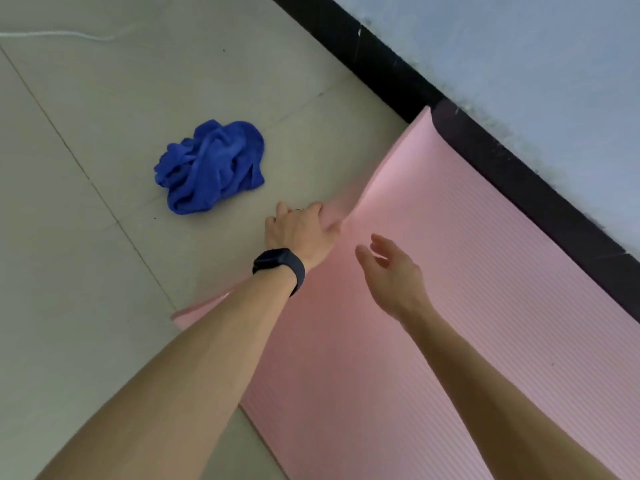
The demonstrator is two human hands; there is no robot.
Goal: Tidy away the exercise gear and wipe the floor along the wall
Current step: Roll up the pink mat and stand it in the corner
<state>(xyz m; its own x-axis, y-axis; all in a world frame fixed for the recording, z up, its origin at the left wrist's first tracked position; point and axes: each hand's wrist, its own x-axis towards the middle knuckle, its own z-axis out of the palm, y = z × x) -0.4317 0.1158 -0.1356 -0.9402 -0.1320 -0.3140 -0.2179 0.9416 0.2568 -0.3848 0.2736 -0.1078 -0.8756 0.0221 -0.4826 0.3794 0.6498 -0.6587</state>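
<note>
A pink ribbed exercise mat (433, 271) lies on the floor along the wall, its far end curling up off the tiles. My left hand (299, 230), with a black watch on the wrist, grips the mat's left edge near that lifted end. Above the mat's surface hovers my right hand (391, 271), fingers apart and holding nothing. A crumpled blue cloth (211, 166) rests on the tiles to the left of the mat, a short way beyond my left hand.
A black skirting board (398, 64) runs diagonally under the pale blue wall (536, 64). Grey floor tiles (86, 237) spread to the left. A white cord (59, 34) lies on the floor at the far left.
</note>
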